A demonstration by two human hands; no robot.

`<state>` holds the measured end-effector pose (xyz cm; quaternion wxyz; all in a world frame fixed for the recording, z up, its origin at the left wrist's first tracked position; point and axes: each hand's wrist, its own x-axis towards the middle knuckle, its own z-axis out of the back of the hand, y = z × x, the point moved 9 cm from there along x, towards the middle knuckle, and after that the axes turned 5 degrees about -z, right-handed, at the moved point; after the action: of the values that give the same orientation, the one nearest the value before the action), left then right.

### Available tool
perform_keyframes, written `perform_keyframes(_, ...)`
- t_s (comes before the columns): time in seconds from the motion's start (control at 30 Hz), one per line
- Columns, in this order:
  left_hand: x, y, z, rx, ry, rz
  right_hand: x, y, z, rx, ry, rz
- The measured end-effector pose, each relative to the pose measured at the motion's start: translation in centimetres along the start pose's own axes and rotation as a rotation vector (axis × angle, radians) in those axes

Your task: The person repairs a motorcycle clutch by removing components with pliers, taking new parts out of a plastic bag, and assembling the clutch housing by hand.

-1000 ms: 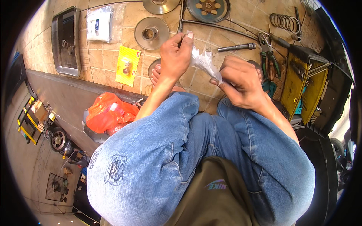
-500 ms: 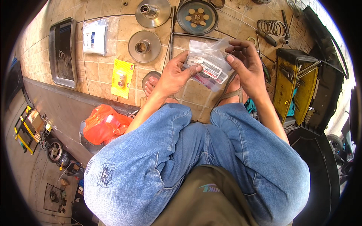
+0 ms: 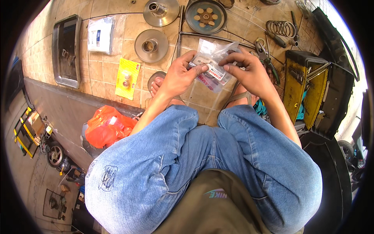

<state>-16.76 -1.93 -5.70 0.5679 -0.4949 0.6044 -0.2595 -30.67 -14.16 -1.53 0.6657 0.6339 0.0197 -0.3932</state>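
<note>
Between my hands, over the tiled floor and just beyond my feet, is a small clear plastic bag [image 3: 205,45] with a white printed label [image 3: 212,70]. My left hand [image 3: 180,76] grips the bag's left side, its thumb lying across the label. At the opposite side my right hand [image 3: 252,74] has its thumb and index finger pinched at the bag, beside the label's edge. Some of the bag is hidden behind the fingers, and I cannot make out its contents. Pink print shows at the lower edge.
Two metal pulley discs [image 3: 140,43] and a round clutch bell [image 3: 194,24] lie ahead. Left are a yellow parts packet [image 3: 130,72], a white packet [image 3: 104,37], a black tray [image 3: 58,80] and a red bag [image 3: 105,128]. Right are pliers [image 3: 268,62], a coil spring [image 3: 278,28] and a yellow toolbox [image 3: 293,87].
My right hand has moved left and inward, its raised fingers closing from beside the bag onto it near the label. The bag has tilted slightly; the pliers are now more exposed.
</note>
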Motion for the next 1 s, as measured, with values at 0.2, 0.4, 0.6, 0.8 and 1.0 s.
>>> perform_keyframes(0.2, -0.3, -0.7, -0.5, 0.0, -0.019, -0.004, 0.2, -0.8, -0.7, -0.049, 0.064, -0.179)
perform_keyframes(0.4, -0.8, -1.0, 0.1, -0.15, -0.039, -0.044, 0.2, -2.3, -1.5, 0.395, 0.116, -0.324)
perform_keyframes(0.6, -1.3, 1.3, 0.5, -0.037, 0.083, 0.025, 0.1, -3.7, -2.8, 0.448, 0.258, -0.398)
perform_keyframes(0.8, -1.7, 1.2, 1.5, 0.096, -0.041, 0.028, 1.6, -3.7, -4.5, 0.186, 0.163, -0.299)
perform_keyframes(1.0, -6.2, 3.1, 8.1, -0.001, -0.309, -0.006, 6.4, 1.4, -5.9, 0.032, 0.059, 0.025)
